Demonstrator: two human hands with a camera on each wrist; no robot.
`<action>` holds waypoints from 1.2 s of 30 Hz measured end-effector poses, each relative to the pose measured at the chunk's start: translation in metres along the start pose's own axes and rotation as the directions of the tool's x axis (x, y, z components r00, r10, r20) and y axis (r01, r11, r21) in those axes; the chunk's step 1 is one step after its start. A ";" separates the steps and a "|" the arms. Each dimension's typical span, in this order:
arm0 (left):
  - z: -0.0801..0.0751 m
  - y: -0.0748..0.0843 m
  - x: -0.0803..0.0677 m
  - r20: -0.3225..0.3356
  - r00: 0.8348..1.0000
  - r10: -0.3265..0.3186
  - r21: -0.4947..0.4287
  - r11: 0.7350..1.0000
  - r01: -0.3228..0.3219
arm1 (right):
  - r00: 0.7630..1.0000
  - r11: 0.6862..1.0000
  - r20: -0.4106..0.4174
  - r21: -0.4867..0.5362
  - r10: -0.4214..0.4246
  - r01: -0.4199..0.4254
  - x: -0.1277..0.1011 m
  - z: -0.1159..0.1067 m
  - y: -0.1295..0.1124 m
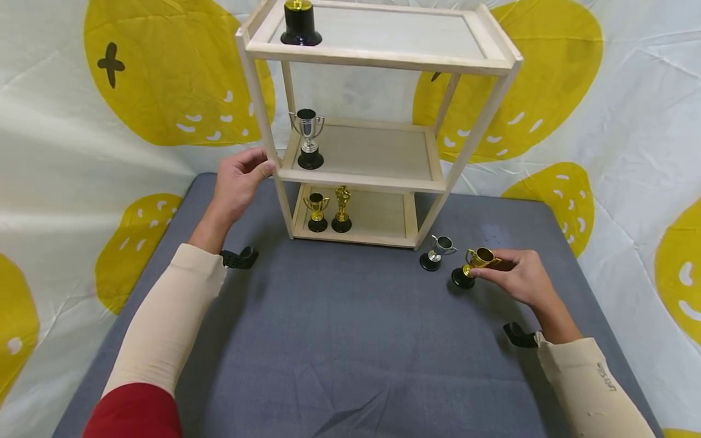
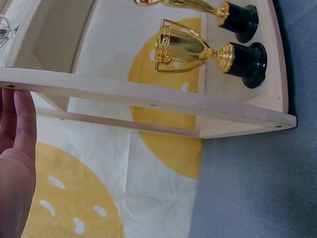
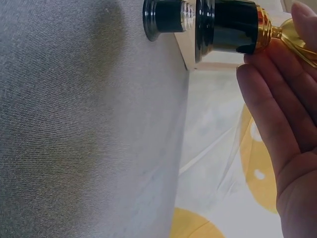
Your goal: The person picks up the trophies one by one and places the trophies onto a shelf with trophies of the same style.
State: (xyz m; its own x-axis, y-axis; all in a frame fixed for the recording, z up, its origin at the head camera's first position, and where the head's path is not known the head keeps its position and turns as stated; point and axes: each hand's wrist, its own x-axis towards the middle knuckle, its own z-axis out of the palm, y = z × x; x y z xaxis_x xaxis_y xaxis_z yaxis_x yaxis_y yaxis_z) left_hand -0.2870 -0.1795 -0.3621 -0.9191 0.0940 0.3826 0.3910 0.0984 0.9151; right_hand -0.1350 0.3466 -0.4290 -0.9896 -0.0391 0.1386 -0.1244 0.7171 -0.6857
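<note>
My right hand pinches a small gold trophy cup by its lower cup and stem. In the right wrist view, the cup's black base appears held a little off the table. Close by, a small silver trophy cup stands on the table beside the shelf's right front post. My left hand grips the left front post of the wooden shelf at the middle board, thumb in front. On the bottom board are a gold trophy cup and a gold figure trophy.
A larger silver trophy cup stands at the left of the middle board. On the top board is a black-based trophy, cut off by the frame. Grey cloth covers the table; a white curtain with yellow shapes hangs behind.
</note>
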 end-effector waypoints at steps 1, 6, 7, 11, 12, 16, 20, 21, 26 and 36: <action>0.000 0.000 0.000 0.000 1.000 0.002 0.002 1.000 -0.002 | 1.000 1.000 0.001 0.003 -0.005 0.005 0.000 0.000 -0.001; -0.001 0.000 0.000 0.000 1.000 0.010 0.006 1.000 -0.010 | 1.000 1.000 -0.001 0.012 -0.029 0.029 -0.001 -0.001 -0.003; -0.001 0.000 0.001 0.000 1.000 0.010 0.003 1.000 -0.010 | 0.999 0.999 -0.003 0.014 -0.033 0.033 -0.001 -0.001 -0.004; -0.002 0.001 0.000 -0.001 1.000 0.010 0.002 1.000 -0.010 | 0.999 0.999 -0.007 0.014 -0.047 0.047 0.000 -0.003 -0.007; -0.002 0.001 0.000 -0.003 1.000 0.009 0.004 1.000 -0.009 | 0.999 0.999 -0.006 0.015 -0.052 0.052 0.000 -0.003 -0.008; -0.001 0.000 -0.001 -0.004 1.000 0.004 0.015 1.000 -0.003 | 0.998 0.998 -0.002 0.018 -0.057 0.057 -0.001 -0.005 -0.013; 0.000 -0.001 0.000 0.004 1.000 0.009 0.001 1.000 -0.009 | 0.997 0.997 -0.007 0.019 -0.072 0.072 -0.002 -0.008 -0.017; 0.000 -0.001 0.000 0.004 1.000 0.011 -0.001 1.000 -0.011 | 0.997 0.997 -0.007 0.016 -0.079 0.079 -0.002 -0.009 -0.018; -0.001 -0.001 0.000 -0.001 1.000 0.019 0.001 1.000 -0.019 | 0.996 0.996 -0.009 0.011 -0.094 0.094 0.000 -0.010 -0.023; -0.001 -0.001 -0.001 0.010 1.000 0.028 -0.010 1.000 -0.028 | 0.990 0.990 -0.026 -0.012 -0.138 0.138 0.001 -0.012 -0.026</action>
State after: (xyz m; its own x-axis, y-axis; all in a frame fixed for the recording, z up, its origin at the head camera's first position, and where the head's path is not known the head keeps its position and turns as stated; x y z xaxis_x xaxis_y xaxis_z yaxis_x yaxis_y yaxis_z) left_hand -0.2862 -0.1809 -0.3634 -0.9072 0.1064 0.4070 0.4161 0.0857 0.9053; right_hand -0.1324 0.3359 -0.4024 -0.9607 -0.1193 0.2506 -0.2585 0.7133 -0.6515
